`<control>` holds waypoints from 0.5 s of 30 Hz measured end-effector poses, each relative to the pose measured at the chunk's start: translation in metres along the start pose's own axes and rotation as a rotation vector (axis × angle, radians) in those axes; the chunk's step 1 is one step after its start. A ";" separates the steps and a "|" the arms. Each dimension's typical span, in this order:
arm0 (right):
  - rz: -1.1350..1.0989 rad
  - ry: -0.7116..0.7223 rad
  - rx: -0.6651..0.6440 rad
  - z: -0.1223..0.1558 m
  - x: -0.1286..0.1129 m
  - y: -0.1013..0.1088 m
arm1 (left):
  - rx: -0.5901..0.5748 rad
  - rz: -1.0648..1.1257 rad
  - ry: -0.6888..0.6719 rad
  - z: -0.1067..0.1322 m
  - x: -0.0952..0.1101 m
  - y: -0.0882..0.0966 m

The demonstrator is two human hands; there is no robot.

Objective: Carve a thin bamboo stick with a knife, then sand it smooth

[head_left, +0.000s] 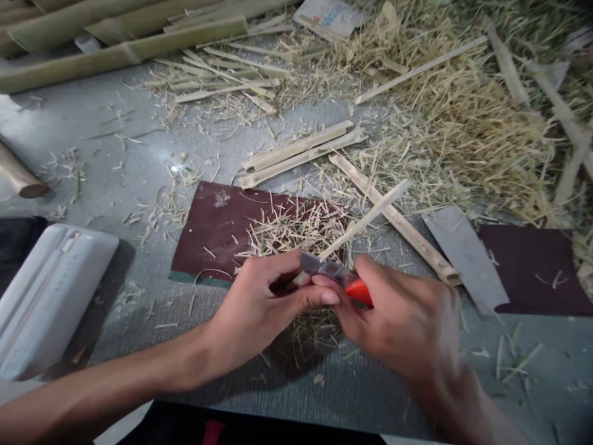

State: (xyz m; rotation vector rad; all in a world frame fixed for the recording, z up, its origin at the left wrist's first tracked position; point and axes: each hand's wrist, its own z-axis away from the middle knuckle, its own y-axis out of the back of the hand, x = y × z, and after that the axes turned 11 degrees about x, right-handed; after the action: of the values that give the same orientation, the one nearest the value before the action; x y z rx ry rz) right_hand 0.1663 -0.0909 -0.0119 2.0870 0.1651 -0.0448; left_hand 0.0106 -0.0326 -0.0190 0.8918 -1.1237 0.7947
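My left hand [264, 303] is closed around the near end of a thin bamboo strip [370, 213] that points away to the upper right. My right hand [403, 318] grips a utility knife [340, 278] with an orange handle and grey blade housing. The blade end rests against the strip right by my left thumb. Both hands hover over a dark red mat [213, 232] littered with fine bamboo shavings.
A large heap of shavings [463, 123] fills the upper right. Split bamboo slats [301, 151] lie beyond the mat, whole bamboo poles [115, 43] at the top left. A white plastic case [46, 296] sits left; a grey metal blade [466, 256] and a second dark mat [537, 269] lie right.
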 end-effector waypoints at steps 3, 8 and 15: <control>0.013 -0.001 -0.012 0.001 0.000 0.000 | 0.018 -0.010 -0.013 0.000 -0.001 0.000; 0.048 -0.013 -0.012 0.003 0.000 0.000 | 0.039 -0.012 -0.026 -0.001 -0.002 0.000; 0.066 -0.044 0.015 0.003 0.001 -0.001 | 0.039 -0.096 -0.008 0.002 -0.001 0.001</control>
State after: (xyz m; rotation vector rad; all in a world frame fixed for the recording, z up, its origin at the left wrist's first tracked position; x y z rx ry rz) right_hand 0.1674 -0.0925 -0.0145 2.1029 0.0692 -0.0514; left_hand 0.0091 -0.0340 -0.0197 0.9750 -1.0671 0.7363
